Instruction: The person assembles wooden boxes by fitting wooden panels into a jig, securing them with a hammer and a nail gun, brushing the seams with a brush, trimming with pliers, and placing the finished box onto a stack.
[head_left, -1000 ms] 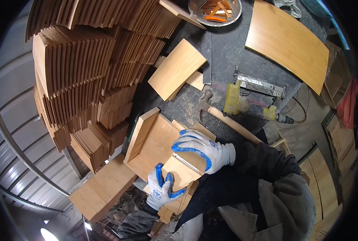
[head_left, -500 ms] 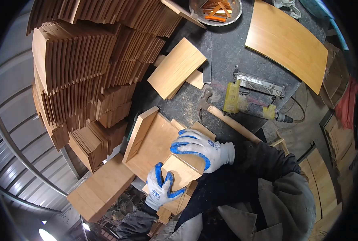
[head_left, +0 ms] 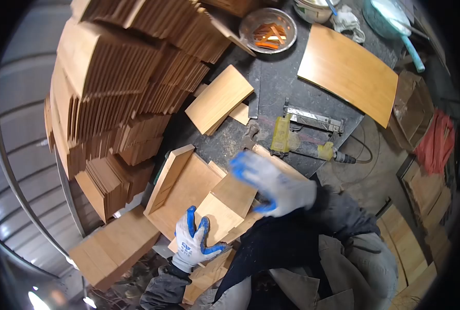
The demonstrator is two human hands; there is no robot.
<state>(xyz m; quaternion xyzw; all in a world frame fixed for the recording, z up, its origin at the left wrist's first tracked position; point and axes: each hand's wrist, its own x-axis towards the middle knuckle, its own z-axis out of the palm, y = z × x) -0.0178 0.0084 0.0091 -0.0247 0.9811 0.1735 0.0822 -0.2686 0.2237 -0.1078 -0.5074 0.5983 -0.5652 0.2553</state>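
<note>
My left hand (head_left: 195, 242), in a white and blue glove, has its fingers spread and rests on a light wooden block (head_left: 215, 214). My right hand (head_left: 274, 182), gloved alike and blurred by motion, is raised over the hammer, fingers apart and nothing seen in them. Between the hands a small wooden panel (head_left: 235, 192) adjoins the block. Behind them lies a wooden piece with a raised side (head_left: 187, 190). The hammer head (head_left: 250, 135) shows beyond my right hand, which partly hides the handle.
A yellow nail gun (head_left: 286, 138) lies right of the hammer. Flat boards (head_left: 220, 98), a large curved panel (head_left: 351, 70) and a metal bowl (head_left: 291, 25) of wood strips are farther back. Stacked panels (head_left: 119, 67) rise at left; a long wooden block (head_left: 115, 245) is lower left.
My right hand has come off the wooden pieces and moved right and up towards the hammer. My left hand stays on the block. The whole view has shifted, showing more of the far side.
</note>
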